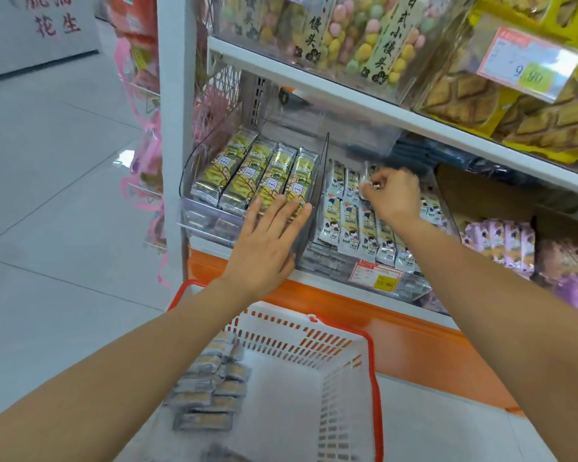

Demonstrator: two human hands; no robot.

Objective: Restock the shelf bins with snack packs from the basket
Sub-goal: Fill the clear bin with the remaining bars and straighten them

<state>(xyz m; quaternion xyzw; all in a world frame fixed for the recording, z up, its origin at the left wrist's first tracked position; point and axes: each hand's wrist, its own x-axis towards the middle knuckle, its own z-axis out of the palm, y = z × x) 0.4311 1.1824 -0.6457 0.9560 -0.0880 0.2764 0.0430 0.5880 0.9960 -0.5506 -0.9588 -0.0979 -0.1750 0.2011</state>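
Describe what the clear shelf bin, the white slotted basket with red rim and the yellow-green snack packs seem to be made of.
Clear shelf bin: glossy, rigid transparent plastic, probably acrylic; packs show through its walls.
White slotted basket: matte moulded plastic; regular slots.
Yellow-green snack packs: shiny printed film, likely plastic; glints and crimped ends.

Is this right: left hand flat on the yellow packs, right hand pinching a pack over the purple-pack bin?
One slip. The head view shows the right hand pinching a pack over the white cartoon-pack bin, not the purple packs further right. Left hand flat on the yellow packs: correct.
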